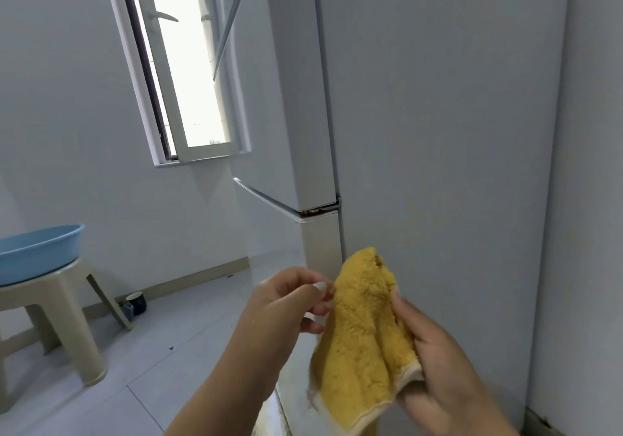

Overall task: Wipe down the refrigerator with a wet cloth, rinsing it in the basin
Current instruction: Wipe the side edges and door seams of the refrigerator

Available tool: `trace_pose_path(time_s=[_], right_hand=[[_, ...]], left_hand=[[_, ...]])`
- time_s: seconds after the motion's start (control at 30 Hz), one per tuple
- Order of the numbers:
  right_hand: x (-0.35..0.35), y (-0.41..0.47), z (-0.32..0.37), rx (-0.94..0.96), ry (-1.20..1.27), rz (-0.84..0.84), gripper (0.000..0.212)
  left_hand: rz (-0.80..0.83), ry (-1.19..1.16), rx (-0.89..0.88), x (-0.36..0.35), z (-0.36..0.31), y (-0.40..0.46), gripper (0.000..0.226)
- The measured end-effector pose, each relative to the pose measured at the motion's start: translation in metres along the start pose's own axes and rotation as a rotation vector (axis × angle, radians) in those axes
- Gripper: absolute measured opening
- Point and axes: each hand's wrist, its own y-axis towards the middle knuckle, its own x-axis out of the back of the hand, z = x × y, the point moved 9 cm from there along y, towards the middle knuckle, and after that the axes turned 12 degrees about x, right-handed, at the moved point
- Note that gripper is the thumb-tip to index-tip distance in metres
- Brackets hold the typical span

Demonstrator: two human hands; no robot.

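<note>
Between both hands' fingertips hangs the yellow terry cloth (362,337), just beside the refrigerator (438,132) side panel: left hand (286,304) pinching its edge, right hand (438,364) clasping the bunched side. It looks limp, light and damp-clingy, so bunching it into the palm should suit wiping better than edge pinches.

No readable text, label, brand or number shows anywhere; the refrigerator (438,132) side is plain.

Basin (37,250) on stool (50,300) far left, refrigerator (438,132) right, window (182,64) between

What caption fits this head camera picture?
Both hands, left and right, hold a yellow cloth beside the fridge.
</note>
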Motion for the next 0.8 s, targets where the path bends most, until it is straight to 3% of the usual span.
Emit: trace_pose_path(time_s=[0.13, 0.3, 0.43, 0.5, 0.57, 0.67, 0.73, 0.8], right_hand=[[-0.001, 0.003, 0.013, 0.029, -0.04, 0.019, 0.036], [0.004, 0.004, 0.019, 0.014, -0.126, 0.02, 0.034], [0.023, -0.005, 0.029, 0.082, -0.383, -0.05, 0.037], [0.041, -0.013, 0.042, 0.245, -0.689, -0.182, 0.047], [0.05, -0.029, 0.045, 0.415, -0.847, -0.297, 0.072], [0.033, -0.039, 0.003, 0.446, -0.704, -0.112, 0.091], [0.022, -0.038, -0.012, 0.455, -0.577, -0.061, 0.075], [0.022, -0.028, -0.006, 0.501, -0.553, -0.136, 0.05]], left_hand=[[-0.018, 0.18, -0.112, -0.002, -0.003, -0.002, 0.024], [0.198, 0.173, -0.064, -0.022, 0.01, -0.001, 0.044], [0.208, 0.177, -0.045, -0.027, 0.017, -0.001, 0.035], [0.154, 0.259, -0.066, -0.03, 0.018, -0.003, 0.031], [0.064, 0.312, -0.088, -0.032, 0.018, -0.002, 0.03], [0.058, 0.23, -0.05, -0.04, 0.02, 0.001, 0.036], [0.167, 0.073, 0.021, -0.045, 0.021, 0.004, 0.037], [0.192, 0.038, -0.026, -0.04, 0.01, 0.003, 0.038]])
